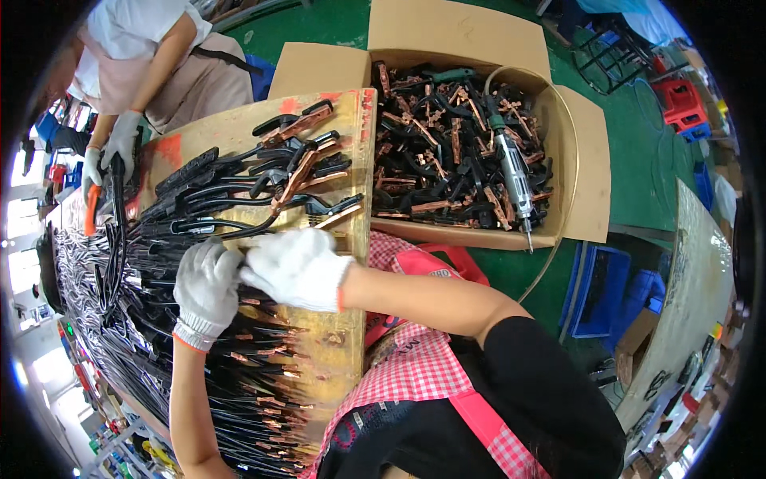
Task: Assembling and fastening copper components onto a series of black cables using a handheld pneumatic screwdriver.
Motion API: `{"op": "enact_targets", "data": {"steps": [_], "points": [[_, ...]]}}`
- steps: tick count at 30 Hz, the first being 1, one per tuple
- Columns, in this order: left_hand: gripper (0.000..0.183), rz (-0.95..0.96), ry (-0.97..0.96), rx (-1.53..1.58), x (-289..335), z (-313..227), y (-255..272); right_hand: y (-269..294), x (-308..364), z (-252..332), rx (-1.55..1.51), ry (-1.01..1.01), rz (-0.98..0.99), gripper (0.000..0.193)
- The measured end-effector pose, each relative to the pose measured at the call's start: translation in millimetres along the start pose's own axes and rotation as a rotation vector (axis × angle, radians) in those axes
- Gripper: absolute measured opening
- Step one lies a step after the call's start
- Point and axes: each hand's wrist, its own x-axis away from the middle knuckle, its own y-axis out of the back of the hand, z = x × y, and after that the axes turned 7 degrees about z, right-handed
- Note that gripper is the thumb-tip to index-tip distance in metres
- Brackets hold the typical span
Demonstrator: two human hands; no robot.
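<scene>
My left hand, in a white knit glove, is closed with its fingers curled above a bundle of black cables. Beside it, my right hand wears the same kind of glove and reaches in from the right. Its fingers are drawn together, and their tips meet the left hand. Whatever lies between the hands is hidden by the gloves. Just beyond them, several black-handled clamps with copper jaws lie on the wooden table, joined to cables. Nearer me are rows of cables with bare copper ends.
A cardboard box full of loose copper-and-black clamps stands beyond the table. A silver power screwdriver with a hose lies across it. At the far left, a co-worker's gloved hands are near an orange-handled tool. Blue crates stand right.
</scene>
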Motion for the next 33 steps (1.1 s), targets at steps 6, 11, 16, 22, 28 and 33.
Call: {"op": "enact_targets", "data": {"steps": [6, 11, 16, 22, 28, 33], "points": [[0.018, 0.051, 0.116, 0.091, -4, -6, -12, 54, 77, -78, 0.285, -0.08, 0.065, 0.024], [0.017, 0.308, 0.251, 0.072, 5, -3, 1, 72, 102, -185, 0.37, -0.691, -0.032, 0.051], [0.013, 0.42, 0.176, 0.109, 6, -2, 12, 49, 113, -219, 0.536, -0.862, 0.193, 0.061], [0.014, 0.403, 0.258, 0.205, 23, -9, -8, 54, 87, -206, 0.444, -0.917, 0.397, 0.061], [0.017, 0.491, 0.166, 0.225, 24, -15, 11, 78, 127, -238, -0.363, -0.968, -0.048, 0.042], [0.018, 0.266, 0.268, 0.302, 23, -14, 6, 87, 148, -229, -0.907, -0.735, -0.677, 0.02]]}}
